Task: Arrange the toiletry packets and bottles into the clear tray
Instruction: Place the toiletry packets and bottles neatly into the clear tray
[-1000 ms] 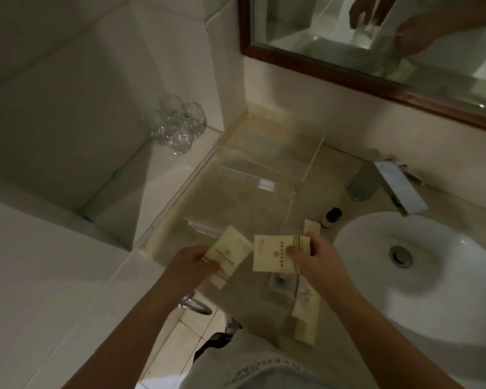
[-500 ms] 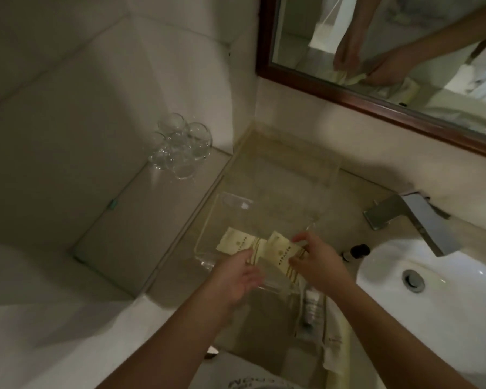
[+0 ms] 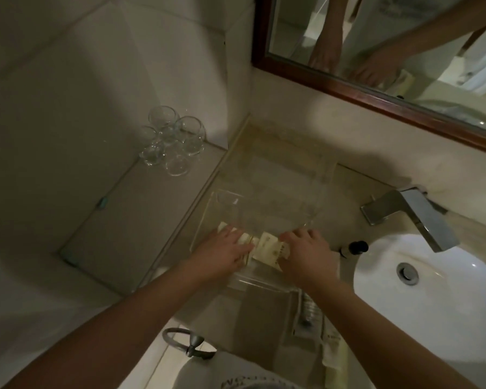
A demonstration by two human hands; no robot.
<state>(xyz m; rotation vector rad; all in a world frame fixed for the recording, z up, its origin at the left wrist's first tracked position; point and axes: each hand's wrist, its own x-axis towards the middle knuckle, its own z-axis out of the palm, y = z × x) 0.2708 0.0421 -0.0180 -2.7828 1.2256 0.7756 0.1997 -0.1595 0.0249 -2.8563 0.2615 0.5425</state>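
My left hand (image 3: pixel 225 254) lies flat, fingers spread, pressing on a cream packet (image 3: pixel 243 239) inside the clear tray (image 3: pixel 222 197); it grips nothing, only pins the packet to the tray floor. My right hand (image 3: pixel 306 254) is likewise flat, fingers extended, resting on the edge of a second cream packet (image 3: pixel 270 249), which lies between the two hands at the tray's near end. The two packets overlap slightly, long axes running roughly left to right across the tray.

Outward from the grip: the small dark-capped bottle (image 3: pixel 354 248) lies on its side on the counter (image 3: pixel 348 192), just beside my right hand and outside the tray, next to the basin (image 3: pixel 432 304). Further packets (image 3: pixel 330 346) lie on the counter near my right forearm, also outside the tray.

I judge the right hand nearer to every remaining item; each lies to its right or behind it.
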